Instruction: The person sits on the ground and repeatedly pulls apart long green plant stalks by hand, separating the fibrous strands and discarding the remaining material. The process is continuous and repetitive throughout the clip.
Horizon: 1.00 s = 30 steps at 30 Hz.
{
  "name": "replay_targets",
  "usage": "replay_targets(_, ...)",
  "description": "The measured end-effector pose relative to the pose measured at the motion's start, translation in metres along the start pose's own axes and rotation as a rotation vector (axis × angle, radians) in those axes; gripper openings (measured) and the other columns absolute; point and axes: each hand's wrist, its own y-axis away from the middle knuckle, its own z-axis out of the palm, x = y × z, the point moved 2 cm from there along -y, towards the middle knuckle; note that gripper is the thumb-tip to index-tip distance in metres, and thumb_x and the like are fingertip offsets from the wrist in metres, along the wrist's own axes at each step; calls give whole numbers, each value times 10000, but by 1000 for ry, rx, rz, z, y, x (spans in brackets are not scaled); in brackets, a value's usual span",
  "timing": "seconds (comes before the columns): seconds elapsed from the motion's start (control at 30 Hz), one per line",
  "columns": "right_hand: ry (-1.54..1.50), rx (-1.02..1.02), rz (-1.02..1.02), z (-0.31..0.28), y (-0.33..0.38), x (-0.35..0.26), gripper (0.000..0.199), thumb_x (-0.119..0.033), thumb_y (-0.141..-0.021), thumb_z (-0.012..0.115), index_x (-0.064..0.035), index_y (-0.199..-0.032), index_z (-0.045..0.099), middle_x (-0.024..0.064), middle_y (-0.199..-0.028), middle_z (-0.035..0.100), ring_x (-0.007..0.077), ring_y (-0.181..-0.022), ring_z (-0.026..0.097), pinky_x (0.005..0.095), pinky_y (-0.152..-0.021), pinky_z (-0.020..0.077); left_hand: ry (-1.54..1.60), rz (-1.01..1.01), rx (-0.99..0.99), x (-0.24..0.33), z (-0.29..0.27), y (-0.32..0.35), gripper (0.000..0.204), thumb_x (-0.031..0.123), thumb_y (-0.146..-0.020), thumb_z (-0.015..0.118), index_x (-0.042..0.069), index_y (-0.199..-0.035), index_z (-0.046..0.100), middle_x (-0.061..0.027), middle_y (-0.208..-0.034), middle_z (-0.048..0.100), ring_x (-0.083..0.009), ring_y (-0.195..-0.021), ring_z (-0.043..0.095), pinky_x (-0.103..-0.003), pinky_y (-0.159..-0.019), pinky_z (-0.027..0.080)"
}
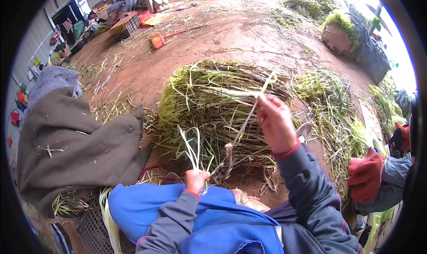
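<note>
My left hand [195, 180] is closed around the lower ends of a few thin white-and-green stalks [192, 147], just above my blue-covered lap. Higher up and farther right, my right hand [275, 120] pinches a long pale leafy strand [244, 126] whose lower end hangs down, brownish and limp. The exact plant kind cannot be made out. Beneath both hands lies a big heap of long green and straw-coloured stalks [209, 107], its leafy tips toward the left. The right hand is raised over the heap's right part.
A dark brown blanket [75, 143] covers something at my left, beside a plastic crate [95, 227]. More stalks [327, 98] lie to the right, near another person's red sleeve [367, 174]. An orange-red shovel [158, 40] rests on the dirt floor beyond.
</note>
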Motion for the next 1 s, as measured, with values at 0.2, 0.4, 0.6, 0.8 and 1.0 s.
replay_targets(0.2, -19, -180, -10, 12, -10, -80, 119, -143, -926, 624, -27, -949, 624, 4, -805, 616, 46, -599, 521, 200, -525, 431, -563, -36, 77, -30, -13, -16, 336, 181, -645, 821, -29, -868, 684, -241, -859, 683, -392, -872, 665, -406, -802, 524)
replay_targets(0.4, 211, -154, 386, -2, 5, 22, 113, -168, -880, 678, -58, -873, 651, -28, -653, 569, 48, -532, 502, 194, -478, 401, 394, -27, -137, 63, 8, 23, 275, 181, -826, 731, -44, -960, 650, -112, -757, 692, -38, -358, 359, -218, -333, 236)
replay_targets(0.6, 369, -129, 575, 10, 30, 116, 167, -207, -868, 699, -43, -851, 673, -20, -634, 567, 59, -513, 495, 216, -445, 380, 601, -50, -312, 105, 15, 48, 204, 191, -902, 665, -2, -964, 646, -49, -720, 652, -18, -360, 310, -211, -340, 202)
replay_targets(0.8, 479, -442, 567, 7, 66, 111, 413, -375, -929, 614, 3, -1096, 612, -2, -744, 582, 53, -565, 478, 219, -484, 390, 701, -108, -270, 96, 2, 38, 140, 155, -917, 639, 19, -950, 645, -12, -643, 600, -28, -370, 326, -210, -345, 229)
replay_targets(1.0, 608, -581, 506, -54, 121, 92, 257, -264, -930, 624, -16, -898, 684, -31, -700, 585, 45, -654, 493, 234, -567, 408, 853, -44, -188, 97, -31, 22, 181, 170, -928, 624, 5, -1001, 627, -78, -843, 658, -24, -399, 325, -195, -358, 255)
